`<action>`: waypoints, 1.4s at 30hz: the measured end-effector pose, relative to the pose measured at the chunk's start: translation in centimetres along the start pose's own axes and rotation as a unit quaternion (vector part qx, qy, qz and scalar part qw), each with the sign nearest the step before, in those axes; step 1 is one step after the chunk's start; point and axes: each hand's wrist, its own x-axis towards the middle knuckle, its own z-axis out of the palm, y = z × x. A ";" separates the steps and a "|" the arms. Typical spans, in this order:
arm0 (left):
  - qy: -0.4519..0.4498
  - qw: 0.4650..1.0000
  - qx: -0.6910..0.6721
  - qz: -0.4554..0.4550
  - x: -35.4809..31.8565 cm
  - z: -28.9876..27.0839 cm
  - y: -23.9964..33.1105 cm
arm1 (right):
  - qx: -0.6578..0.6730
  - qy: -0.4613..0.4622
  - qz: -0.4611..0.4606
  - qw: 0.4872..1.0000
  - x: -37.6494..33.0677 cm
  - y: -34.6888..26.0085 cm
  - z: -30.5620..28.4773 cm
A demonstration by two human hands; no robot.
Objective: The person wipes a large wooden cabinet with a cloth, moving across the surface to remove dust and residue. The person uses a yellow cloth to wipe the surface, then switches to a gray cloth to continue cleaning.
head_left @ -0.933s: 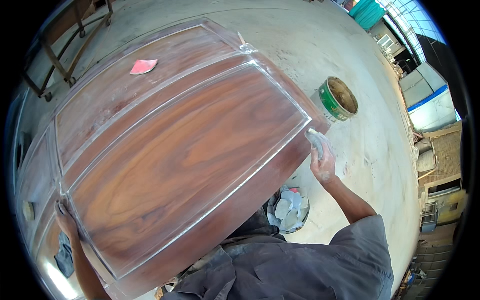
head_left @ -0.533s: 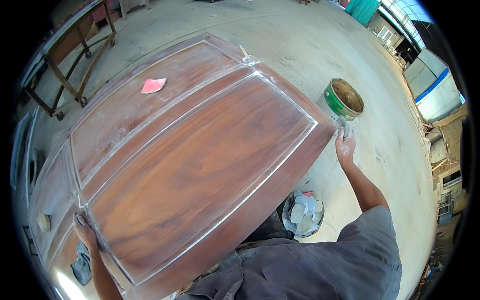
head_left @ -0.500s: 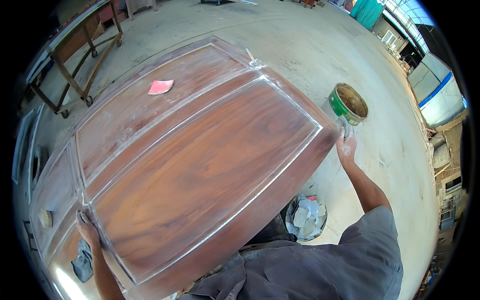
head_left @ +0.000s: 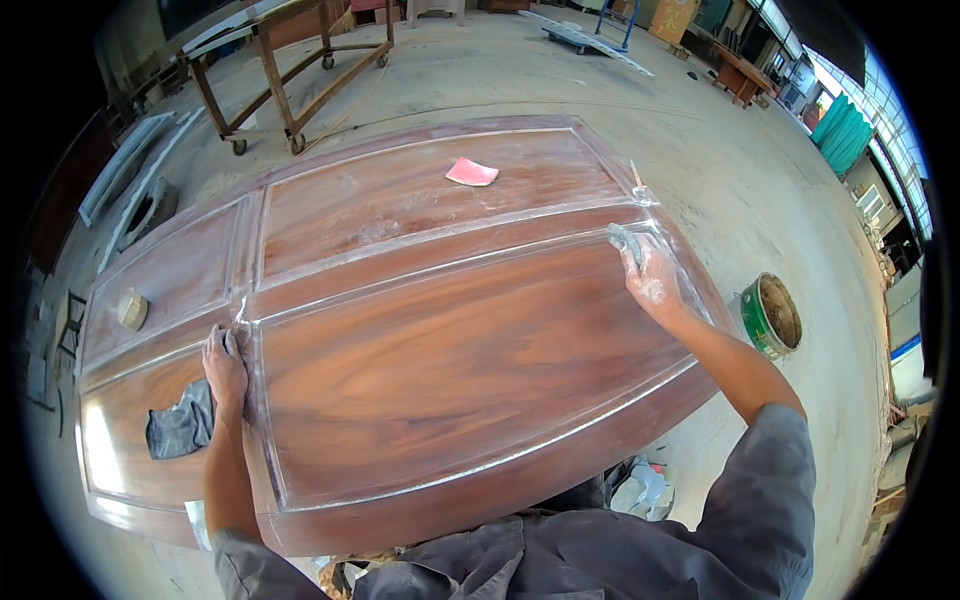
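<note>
A large reddish-brown wooden panel with dusty white-lined mouldings lies in front of me. At the far right corner of its big near field, my right hand presses a folded grey piece of sandpaper against the moulding. My left hand rests with bent fingers beside the upright moulding on the left; a dark grey patch shows at its fingertips, too small to name. Next to it lies a crumpled dark grey cloth. A pinkish-red curved sheet sits on the far field, and a pale round block on the far left one.
A green bucket with brownish residue stands on the floor right of the panel. Close to my body is a container of pale scraps. Beyond the panel stands a wheeled frame table; a thin stick rises at the panel's far right corner.
The view has turned, so the panel sits differently in it. My right hand has gone from the panel's right outer edge inward to the far moulding corner. My left hand stays near the same moulding.
</note>
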 end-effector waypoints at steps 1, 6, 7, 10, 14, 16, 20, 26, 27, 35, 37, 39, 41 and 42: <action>0.009 1.000 0.004 0.005 0.1 0.0 -0.2 | 0.015 -0.009 -0.042 0.999 1.1 -1.8 1.0; 0.015 1.000 0.007 -0.014 0.0 -0.5 0.4 | 0.035 -0.050 -0.156 0.986 8.0 -12.3 10.6; 0.015 1.000 0.012 -0.018 -0.2 -0.7 0.0 | 0.052 -0.042 -0.171 0.983 9.9 -15.9 12.6; 0.033 0.999 -0.013 -0.011 -0.2 -0.6 0.7 | 0.023 -0.053 -0.230 0.971 11.7 -22.9 18.7; 0.046 0.998 -0.030 -0.003 0.0 0.2 0.9 | -0.001 -0.188 -0.205 0.961 10.1 -28.1 26.9; 0.057 0.996 -0.063 0.001 0.2 -0.3 -0.3 | -0.018 -0.173 -0.189 0.967 8.9 -29.1 28.0; 0.129 0.990 -0.055 -0.009 6.3 -3.1 -5.8 | 0.003 -0.175 -0.185 0.967 8.5 -28.9 27.8; 0.051 0.980 0.163 -0.102 15.4 -6.3 -20.5 | 0.015 -0.154 -0.199 0.968 8.9 -29.0 28.1; 0.049 0.978 0.169 -0.110 16.2 -6.3 -22.1 | 0.025 -0.160 -0.192 0.968 8.8 -29.3 27.6; -0.041 0.969 0.217 -0.108 22.4 -8.5 -31.2 | 0.064 -0.178 -0.187 0.964 9.1 -30.1 27.0; -0.044 0.971 0.200 -0.121 23.0 -7.6 -30.3 | 0.061 -0.183 -0.181 0.964 9.4 -30.1 26.9; -0.034 0.964 0.225 -0.135 22.7 -5.0 -26.8 | 0.042 -0.178 -0.171 0.968 9.4 -29.0 26.9; -0.011 0.971 0.181 -0.158 22.3 -4.8 -23.0 | 0.036 -0.180 -0.167 0.969 9.1 -28.7 26.9; 0.004 0.970 0.166 -0.176 21.5 -5.3 -21.7 | 0.036 -0.180 -0.167 0.969 9.1 -28.9 26.9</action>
